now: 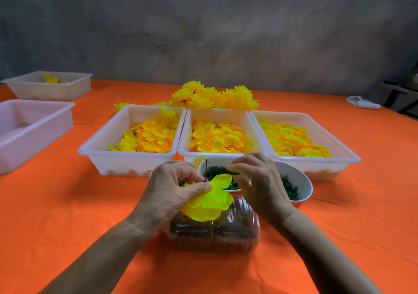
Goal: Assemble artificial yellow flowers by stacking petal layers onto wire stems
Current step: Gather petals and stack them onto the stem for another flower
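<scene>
Head view shows my left hand (172,187) pinching a bright yellow fabric petal layer (209,201) between thumb and fingers, just above a clear ribbed plastic container (226,232) on the orange tablecloth (67,214), while my right hand (260,180) curls its fingers at the petal's upper edge; I cannot tell whether they actually pinch it. Just behind my hands stand two white paper cups of dark green parts (296,185), then three white plastic trays of loose yellow petals (140,135), and beyond those a heap of finished yellow flowers (214,97).
</scene>
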Demonstrator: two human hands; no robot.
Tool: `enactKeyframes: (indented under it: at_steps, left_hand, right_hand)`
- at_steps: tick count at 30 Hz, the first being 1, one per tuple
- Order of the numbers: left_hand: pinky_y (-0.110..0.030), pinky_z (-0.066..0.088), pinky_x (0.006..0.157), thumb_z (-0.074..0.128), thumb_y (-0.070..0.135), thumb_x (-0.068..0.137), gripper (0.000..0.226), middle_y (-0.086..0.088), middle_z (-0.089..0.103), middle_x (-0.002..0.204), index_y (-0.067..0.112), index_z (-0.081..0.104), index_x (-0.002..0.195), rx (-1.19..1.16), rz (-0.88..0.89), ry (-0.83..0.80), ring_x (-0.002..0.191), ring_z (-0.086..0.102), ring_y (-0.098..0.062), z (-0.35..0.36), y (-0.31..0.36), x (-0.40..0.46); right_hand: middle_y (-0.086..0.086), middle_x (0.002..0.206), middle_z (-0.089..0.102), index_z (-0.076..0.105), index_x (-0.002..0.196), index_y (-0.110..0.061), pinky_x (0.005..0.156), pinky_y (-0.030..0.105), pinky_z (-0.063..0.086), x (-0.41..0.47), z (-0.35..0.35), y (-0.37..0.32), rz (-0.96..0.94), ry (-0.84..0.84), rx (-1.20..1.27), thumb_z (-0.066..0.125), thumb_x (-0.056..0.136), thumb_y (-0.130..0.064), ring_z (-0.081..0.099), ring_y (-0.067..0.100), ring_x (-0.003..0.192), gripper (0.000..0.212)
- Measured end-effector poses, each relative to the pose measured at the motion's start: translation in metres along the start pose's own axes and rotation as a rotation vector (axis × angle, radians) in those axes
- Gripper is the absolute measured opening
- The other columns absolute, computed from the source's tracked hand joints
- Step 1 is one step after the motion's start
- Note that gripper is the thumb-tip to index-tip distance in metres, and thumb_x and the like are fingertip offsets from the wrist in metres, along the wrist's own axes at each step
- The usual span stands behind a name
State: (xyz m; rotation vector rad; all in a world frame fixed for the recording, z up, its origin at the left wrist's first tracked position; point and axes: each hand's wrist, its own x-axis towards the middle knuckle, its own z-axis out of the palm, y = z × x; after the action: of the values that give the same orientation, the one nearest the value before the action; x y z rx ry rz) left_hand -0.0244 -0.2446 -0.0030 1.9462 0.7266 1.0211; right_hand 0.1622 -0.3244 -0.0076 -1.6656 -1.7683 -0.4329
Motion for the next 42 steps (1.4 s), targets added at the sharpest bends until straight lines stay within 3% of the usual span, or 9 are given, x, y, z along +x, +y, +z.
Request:
enactKeyframes:
  at_steps: [3,8,16,22,26,29,33,38,42]
  left_hand:
    - [-0.035,0.052,0.071,0.084,0.018,0.065,0.017,0.005,0.068,0.071,0.024,0.07,0.058,0.009,-0.021,-0.054,0.074,0.064,-0.015,-0.002,-0.003,0.003]
    - [-0.035,0.05,0.073,0.084,0.02,0.066,0.013,0.005,0.068,0.072,0.024,0.072,0.064,0.012,-0.022,-0.086,0.076,0.064,-0.014,-0.004,-0.003,0.006]
    - [-0.031,0.051,0.07,0.084,0.019,0.065,0.012,0.002,0.068,0.075,0.019,0.072,0.064,-0.004,-0.033,-0.105,0.075,0.064,-0.013,-0.005,-0.003,0.008]
    - [-0.026,0.049,0.072,0.085,0.016,0.065,0.013,0.003,0.067,0.074,0.018,0.072,0.062,0.006,-0.03,-0.099,0.077,0.063,-0.013,-0.005,-0.004,0.009]
    - [-0.024,0.047,0.073,0.085,0.015,0.065,0.018,0.006,0.067,0.072,0.023,0.071,0.059,0.017,-0.017,-0.092,0.077,0.062,-0.013,-0.005,-0.004,0.008]
    - [-0.026,0.047,0.073,0.086,0.017,0.064,0.018,0.004,0.066,0.072,0.022,0.07,0.059,0.017,-0.015,-0.094,0.076,0.062,-0.013,-0.005,-0.002,0.008]
    - [-0.023,0.047,0.072,0.084,0.014,0.067,0.017,0.001,0.067,0.072,0.02,0.07,0.06,0.01,0.001,-0.105,0.074,0.062,-0.011,-0.006,0.0,0.007]
    - [-0.031,0.048,0.074,0.083,0.012,0.068,0.019,0.0,0.067,0.071,0.021,0.069,0.06,-0.016,-0.014,-0.096,0.074,0.062,-0.019,-0.004,0.002,0.005]
    - [-0.031,0.048,0.075,0.083,0.011,0.068,0.019,-0.001,0.067,0.071,0.021,0.068,0.06,-0.019,-0.013,-0.097,0.073,0.062,-0.015,-0.004,0.003,0.005]
  right_hand:
    - [0.009,0.092,0.073,0.076,0.088,-0.007,0.077,0.044,0.051,0.011,-0.002,0.02,0.154,0.018,0.043,0.071,0.074,0.007,0.062,0.033,0.09,0.021]
    - [0.01,0.107,0.071,0.074,0.099,-0.01,0.091,0.031,0.044,0.04,-0.007,0.07,0.549,0.085,0.075,0.065,0.083,-0.005,0.063,0.026,0.106,0.02]
    - [0.013,0.131,0.055,0.066,0.116,-0.018,0.098,0.038,0.039,0.072,0.002,0.149,0.928,-0.258,-0.256,0.055,0.091,-0.02,0.042,0.034,0.124,0.028]
    - [0.01,0.146,0.027,0.054,0.13,-0.032,0.109,0.046,0.022,0.081,0.005,0.173,0.934,-0.545,-0.454,0.048,0.095,-0.032,0.013,0.037,0.138,0.035]
    - [0.01,0.155,0.022,0.042,0.139,-0.02,0.115,0.049,0.014,0.08,0.014,0.184,0.977,-0.738,-0.431,0.04,0.099,-0.035,0.005,0.037,0.143,0.042]
    - [0.016,0.145,0.037,0.051,0.127,-0.011,0.111,0.045,0.021,0.08,0.016,0.183,0.982,-0.691,-0.444,0.041,0.098,-0.023,0.021,0.033,0.139,0.033]
    - [0.017,0.125,0.057,0.06,0.102,-0.007,0.092,0.035,0.04,0.077,0.014,0.183,0.874,-0.619,-0.432,0.044,0.09,-0.007,0.052,0.029,0.111,0.019]
    - [0.008,0.15,0.035,0.041,0.141,-0.014,0.106,0.033,0.037,0.078,0.018,0.188,0.757,-0.653,-0.424,0.043,0.093,-0.007,0.037,0.025,0.135,0.049]
    - [0.005,0.14,0.049,0.058,0.127,-0.02,0.104,0.038,0.038,0.077,0.022,0.19,0.86,-0.507,-0.402,0.047,0.091,-0.009,0.046,0.026,0.128,0.039]
